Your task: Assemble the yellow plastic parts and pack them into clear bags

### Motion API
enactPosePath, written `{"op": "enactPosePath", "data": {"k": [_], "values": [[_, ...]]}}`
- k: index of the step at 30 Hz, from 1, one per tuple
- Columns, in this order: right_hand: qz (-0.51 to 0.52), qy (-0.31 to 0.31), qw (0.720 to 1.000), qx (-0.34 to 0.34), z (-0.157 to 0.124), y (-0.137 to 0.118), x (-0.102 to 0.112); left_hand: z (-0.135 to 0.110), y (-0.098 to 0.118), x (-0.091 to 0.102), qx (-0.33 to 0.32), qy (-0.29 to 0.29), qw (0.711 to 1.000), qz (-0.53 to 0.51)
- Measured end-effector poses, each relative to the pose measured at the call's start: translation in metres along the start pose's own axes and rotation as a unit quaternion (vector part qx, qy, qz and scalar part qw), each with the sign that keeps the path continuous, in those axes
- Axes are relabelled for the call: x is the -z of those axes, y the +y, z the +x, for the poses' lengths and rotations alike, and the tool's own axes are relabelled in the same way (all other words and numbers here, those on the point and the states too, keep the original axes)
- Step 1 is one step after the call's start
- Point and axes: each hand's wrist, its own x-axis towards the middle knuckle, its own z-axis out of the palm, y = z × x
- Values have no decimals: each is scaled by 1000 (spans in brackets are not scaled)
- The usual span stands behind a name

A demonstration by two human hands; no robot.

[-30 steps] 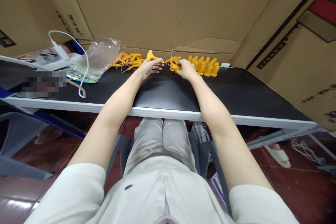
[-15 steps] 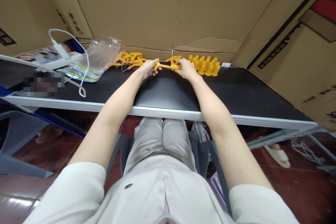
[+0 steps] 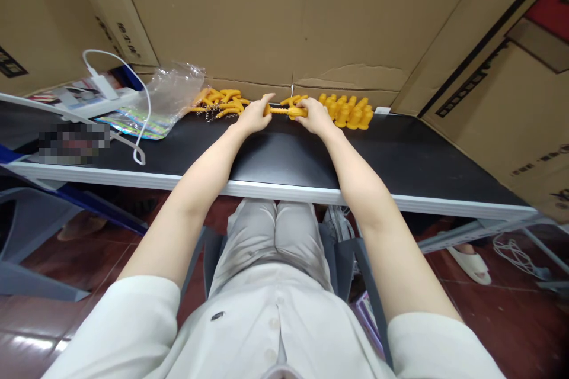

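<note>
1 yel. pc (image 3: 280, 111) btwn both grips (image 3: 255, 118) (image 3: 316, 117)

Indoor light fairly bright and even, source out of frame. Soft sheen on black tabletop (image 3: 284, 157); hard glare on floor tiles (image 3: 33, 342); crinkle highlights on clear bag (image 3: 178, 83). Under-table area dim. Wide-angle stretch enlarges sleeves (image 3: 120, 320) near edges. Held yellow piece (image 3: 280, 111) soft in detail. Pixelated patch (image 3: 74, 144) at left.

The left hand (image 3: 255, 117) has turned over, now hiding most of the yellow handle (image 3: 267, 110) it grips.
</note>
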Motion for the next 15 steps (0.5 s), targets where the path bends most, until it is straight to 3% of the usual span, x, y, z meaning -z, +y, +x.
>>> {"op": "enactPosePath", "data": {"k": [15], "values": [[41,18,998,47,10,25,-15,-14,31,16,43,-35,997,54]]}}
